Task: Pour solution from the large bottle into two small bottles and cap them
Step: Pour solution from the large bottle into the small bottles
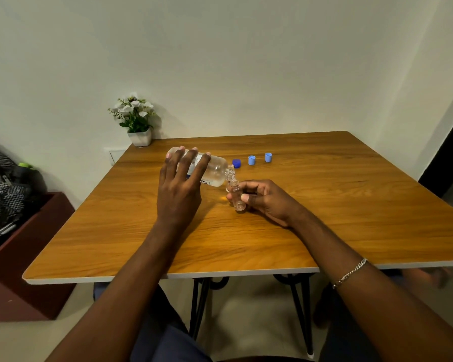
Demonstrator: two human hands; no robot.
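The left grip clasps the tilted large bottle, mouth just above the small bottle pinched in the right grip. Slow tilting should avoid spills.

**Clear bottles, grained wood, bright chain**

The desk has a warm wood-grain top with a soft satin sheen and a pale, smooth edge band. Its legs look like black-painted metal. The large bottle is clear and glossy; whether it is glass or plastic cannot be told. The small bottle is equally clear and shiny. The dark blue cap, left light blue cap and right light blue cap look like plastic. The bracelet is shiny metal chain.
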